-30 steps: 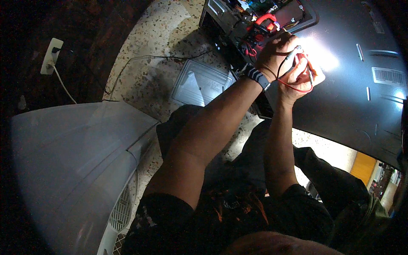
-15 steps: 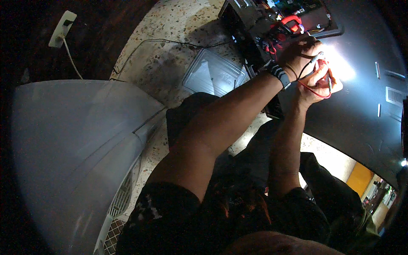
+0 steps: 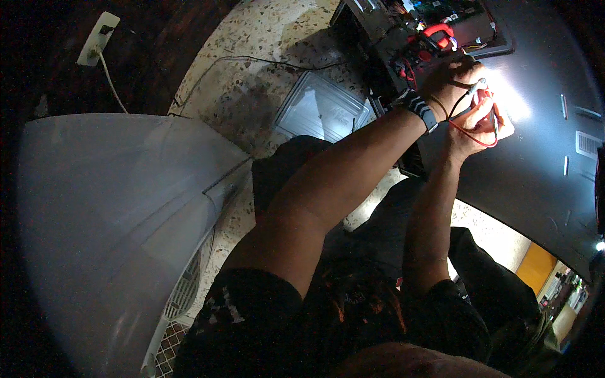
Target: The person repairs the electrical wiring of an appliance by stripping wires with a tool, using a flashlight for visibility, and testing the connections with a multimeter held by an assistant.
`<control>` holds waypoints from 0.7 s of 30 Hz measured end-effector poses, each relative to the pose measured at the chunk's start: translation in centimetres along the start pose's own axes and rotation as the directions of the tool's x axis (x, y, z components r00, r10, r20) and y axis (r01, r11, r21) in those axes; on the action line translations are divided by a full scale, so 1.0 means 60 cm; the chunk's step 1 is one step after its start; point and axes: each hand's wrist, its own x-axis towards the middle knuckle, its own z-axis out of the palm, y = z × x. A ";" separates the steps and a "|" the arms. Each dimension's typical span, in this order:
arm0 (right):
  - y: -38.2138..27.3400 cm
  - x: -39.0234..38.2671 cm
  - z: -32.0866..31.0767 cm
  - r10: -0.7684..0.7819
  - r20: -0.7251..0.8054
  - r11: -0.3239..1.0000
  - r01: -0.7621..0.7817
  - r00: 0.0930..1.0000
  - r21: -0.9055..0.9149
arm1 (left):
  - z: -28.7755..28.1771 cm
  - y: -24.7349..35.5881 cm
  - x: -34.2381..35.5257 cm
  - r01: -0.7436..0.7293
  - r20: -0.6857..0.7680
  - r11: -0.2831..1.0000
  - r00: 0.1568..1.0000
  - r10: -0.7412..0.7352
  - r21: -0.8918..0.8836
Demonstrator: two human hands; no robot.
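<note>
My left hand (image 3: pixel 452 85), with a striped watch (image 3: pixel 419 107) on the wrist, is closed around a black test lead (image 3: pixel 462 99). Right beside it, my right hand (image 3: pixel 472 133) has its fingers bent together on a red test lead (image 3: pixel 484 144), which loops below the fingers. The probe tips are lost in the glare and behind the fingers. Both hands are close together over a large dark panel (image 3: pixel 517 170), lit by a bright spot. Just beyond them, a red-and-black tool (image 3: pixel 441 31), possibly a clamp meter, lies by an opening with circuit boards (image 3: pixel 447 9) and wires.
A clear plastic lid or tray (image 3: pixel 321 110) rests on the speckled floor (image 3: pixel 242 82), near a thin dark cable (image 3: pixel 265 60). A large grey curved surface (image 3: pixel 120 214) fills the left. A power strip (image 3: pixel 99 38) with a cord is at the upper left.
The whole view has shifted slightly, so things sit a little further right. Both hands keep their hold on the leads, with hardly any change in the fingers.
</note>
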 end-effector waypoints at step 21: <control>-0.004 0.004 -0.006 -0.135 0.037 0.969 0.140 0.990 -0.203 | 0.009 0.002 -0.005 0.026 -0.012 1.000 1.000 -0.026 -0.013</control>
